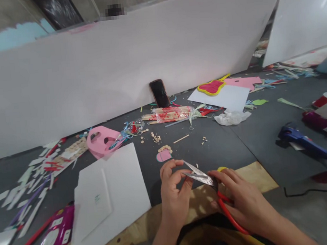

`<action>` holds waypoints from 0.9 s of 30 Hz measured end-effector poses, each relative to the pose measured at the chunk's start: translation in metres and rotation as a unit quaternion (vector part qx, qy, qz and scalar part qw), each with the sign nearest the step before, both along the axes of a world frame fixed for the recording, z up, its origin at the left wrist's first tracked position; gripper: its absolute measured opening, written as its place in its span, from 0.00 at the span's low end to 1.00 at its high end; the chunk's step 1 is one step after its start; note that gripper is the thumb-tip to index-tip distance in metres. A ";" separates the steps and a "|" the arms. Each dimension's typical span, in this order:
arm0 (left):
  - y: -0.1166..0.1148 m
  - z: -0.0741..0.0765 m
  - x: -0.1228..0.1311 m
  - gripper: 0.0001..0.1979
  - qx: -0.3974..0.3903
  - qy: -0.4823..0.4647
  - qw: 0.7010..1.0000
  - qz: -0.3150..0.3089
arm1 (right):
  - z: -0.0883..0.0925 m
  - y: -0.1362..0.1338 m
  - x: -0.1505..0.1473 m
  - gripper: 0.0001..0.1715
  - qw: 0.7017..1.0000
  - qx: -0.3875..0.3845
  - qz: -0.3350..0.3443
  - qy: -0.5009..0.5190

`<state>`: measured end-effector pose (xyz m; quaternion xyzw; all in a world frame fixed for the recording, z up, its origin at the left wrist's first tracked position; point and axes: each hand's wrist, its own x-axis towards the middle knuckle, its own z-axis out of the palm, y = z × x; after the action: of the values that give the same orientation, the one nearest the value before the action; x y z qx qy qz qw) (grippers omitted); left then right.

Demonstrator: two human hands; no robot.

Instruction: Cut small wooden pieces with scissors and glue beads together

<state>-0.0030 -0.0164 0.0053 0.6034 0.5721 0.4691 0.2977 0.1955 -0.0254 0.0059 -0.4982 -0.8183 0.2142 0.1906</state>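
Scissors (207,178) are gripped in the right hand (244,193), over the near edge of the dark table (222,149), their red handle running down past the palm and their blades parted in a narrow V toward the left hand (174,192). The left hand is curled, with fingers and thumb around the blade tips; whether it pinches some small piece there I cannot tell. The hands are apart, with the blades spanning the gap between them. Just beyond the left fingers lies a pink piece (163,156), with beads (165,148) set along its far edge. More loose beads are scattered behind it, and a thin stick (181,139) lies to their right. Farther back, a wrapped bundle (170,115) of sticks lies in front of a phone (160,94), which leans against the white board (112,73). White sheets (127,180) lie to the left, near a pink cutout (103,140) with holes. To the right are crumpled plastic (232,118) and, well apart, a blue glue gun (304,140).
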 end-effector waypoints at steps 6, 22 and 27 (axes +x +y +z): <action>0.000 0.000 -0.001 0.05 0.033 0.035 0.999 -0.009 | 0.001 -0.001 -0.002 0.29 1.000 -0.009 0.013 0.004; -0.002 0.006 -0.006 0.06 0.046 0.055 0.997 -0.038 | -0.003 -0.003 -0.005 0.29 0.999 0.037 0.027 0.016; -0.002 0.008 -0.008 0.06 0.062 0.075 0.995 -0.032 | -0.009 -0.001 -0.003 0.27 0.992 0.116 0.038 -0.028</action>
<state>-0.0108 -0.0183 0.0131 0.6722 0.5430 0.4470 0.2312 0.1924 -0.0269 -0.0031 -0.4469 -0.8611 0.1107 0.2156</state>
